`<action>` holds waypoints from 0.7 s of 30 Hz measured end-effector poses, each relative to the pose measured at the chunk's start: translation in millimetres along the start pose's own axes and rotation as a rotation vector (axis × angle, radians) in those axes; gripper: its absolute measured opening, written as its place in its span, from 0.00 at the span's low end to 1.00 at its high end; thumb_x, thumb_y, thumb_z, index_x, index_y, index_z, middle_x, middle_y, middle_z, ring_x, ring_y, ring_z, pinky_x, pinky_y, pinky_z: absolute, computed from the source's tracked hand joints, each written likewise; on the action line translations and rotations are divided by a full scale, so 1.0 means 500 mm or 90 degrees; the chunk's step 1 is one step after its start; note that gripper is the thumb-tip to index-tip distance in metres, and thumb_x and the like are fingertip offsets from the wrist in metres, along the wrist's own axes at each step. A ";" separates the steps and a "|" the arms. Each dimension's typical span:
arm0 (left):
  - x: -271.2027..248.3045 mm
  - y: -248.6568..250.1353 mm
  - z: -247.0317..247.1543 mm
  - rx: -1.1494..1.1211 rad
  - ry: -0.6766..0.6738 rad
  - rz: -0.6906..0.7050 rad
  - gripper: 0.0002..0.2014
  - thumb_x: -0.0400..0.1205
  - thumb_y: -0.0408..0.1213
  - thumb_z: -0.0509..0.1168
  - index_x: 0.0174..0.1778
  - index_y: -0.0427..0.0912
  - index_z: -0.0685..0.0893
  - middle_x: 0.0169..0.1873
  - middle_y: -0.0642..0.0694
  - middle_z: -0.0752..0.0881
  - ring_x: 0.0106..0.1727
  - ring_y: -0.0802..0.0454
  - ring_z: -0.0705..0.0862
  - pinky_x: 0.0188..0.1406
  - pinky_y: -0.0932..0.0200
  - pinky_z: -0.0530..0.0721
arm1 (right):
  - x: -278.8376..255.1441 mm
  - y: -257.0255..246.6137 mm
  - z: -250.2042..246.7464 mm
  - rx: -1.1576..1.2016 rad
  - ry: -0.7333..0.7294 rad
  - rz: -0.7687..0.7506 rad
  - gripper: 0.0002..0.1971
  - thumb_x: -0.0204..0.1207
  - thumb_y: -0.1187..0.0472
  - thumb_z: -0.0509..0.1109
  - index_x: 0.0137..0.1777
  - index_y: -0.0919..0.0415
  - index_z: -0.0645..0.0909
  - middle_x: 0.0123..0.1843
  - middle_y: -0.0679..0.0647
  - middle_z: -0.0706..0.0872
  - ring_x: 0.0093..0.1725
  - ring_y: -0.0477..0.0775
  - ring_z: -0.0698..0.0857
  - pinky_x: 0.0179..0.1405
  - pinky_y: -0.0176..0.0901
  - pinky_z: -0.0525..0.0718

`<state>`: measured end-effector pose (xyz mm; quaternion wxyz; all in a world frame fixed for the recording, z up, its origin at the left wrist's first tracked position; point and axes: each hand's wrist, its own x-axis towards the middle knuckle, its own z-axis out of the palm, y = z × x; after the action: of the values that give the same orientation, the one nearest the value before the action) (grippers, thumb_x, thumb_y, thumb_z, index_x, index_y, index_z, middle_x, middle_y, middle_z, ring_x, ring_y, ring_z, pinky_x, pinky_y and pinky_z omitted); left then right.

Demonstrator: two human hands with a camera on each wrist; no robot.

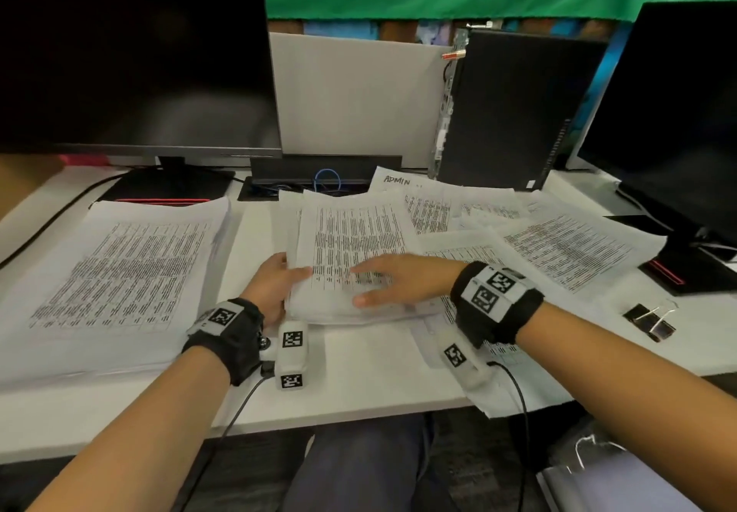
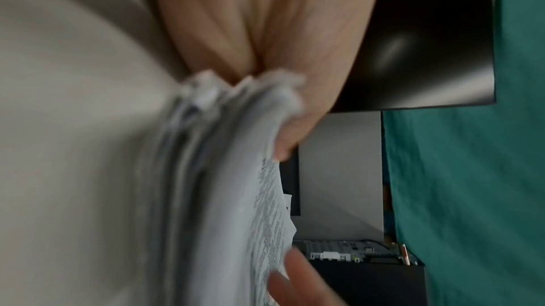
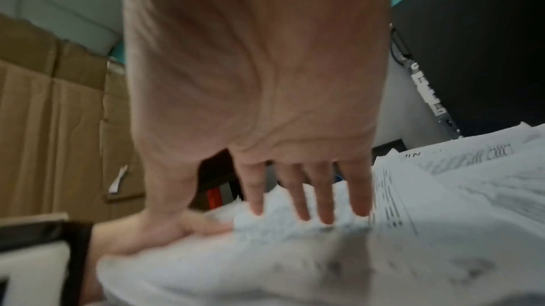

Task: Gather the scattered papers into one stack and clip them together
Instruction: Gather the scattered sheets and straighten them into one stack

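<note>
A thick pile of printed papers [image 1: 351,248] lies at the middle of the white desk [image 1: 359,368]. My left hand [image 1: 275,280] grips its left edge, thumb on top and fingers beneath; the left wrist view shows that paper edge [image 2: 236,171] pinched. My right hand [image 1: 395,282] lies flat on top of the pile with straight fingers [image 3: 303,194] spread on the sheets [image 3: 324,252]. More loose printed sheets [image 1: 566,248] fan out to the right. A separate big pile [image 1: 115,276] sits at the left. Two black binder clips [image 1: 650,322] lie at the right, beyond my right wrist.
A dark monitor [image 1: 131,53] stands at back left, another monitor [image 1: 670,104] at back right, and a black computer case [image 1: 510,108] between them. Monitor bases and cables sit along the back. One sheet [image 1: 514,388] overhangs the desk's front edge.
</note>
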<state>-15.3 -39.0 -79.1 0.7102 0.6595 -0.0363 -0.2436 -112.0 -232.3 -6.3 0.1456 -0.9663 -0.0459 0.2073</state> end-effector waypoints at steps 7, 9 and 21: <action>0.001 -0.010 -0.019 -0.091 0.058 0.012 0.13 0.85 0.25 0.57 0.65 0.38 0.76 0.48 0.43 0.86 0.45 0.47 0.85 0.30 0.56 0.85 | -0.064 0.063 -0.020 -0.119 -0.060 0.309 0.40 0.76 0.39 0.69 0.81 0.64 0.64 0.75 0.59 0.76 0.67 0.60 0.81 0.57 0.47 0.81; 0.011 -0.014 -0.027 -0.121 0.066 0.010 0.15 0.85 0.27 0.57 0.67 0.39 0.76 0.50 0.43 0.86 0.47 0.47 0.85 0.36 0.54 0.82 | -0.069 0.068 0.010 -0.058 -0.097 0.326 0.48 0.74 0.31 0.66 0.84 0.61 0.58 0.81 0.59 0.69 0.72 0.61 0.77 0.60 0.49 0.81; -0.012 -0.002 -0.002 -0.014 0.074 -0.022 0.15 0.77 0.31 0.58 0.59 0.33 0.76 0.43 0.38 0.83 0.38 0.42 0.83 0.29 0.60 0.80 | -0.062 0.077 -0.092 0.274 0.215 0.264 0.06 0.80 0.71 0.61 0.51 0.71 0.79 0.40 0.61 0.87 0.34 0.56 0.88 0.39 0.46 0.90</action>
<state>-20.9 -35.8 -78.7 0.7137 0.6654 0.0188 -0.2178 -119.8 -285.9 34.2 0.3068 -0.9228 0.2208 0.0744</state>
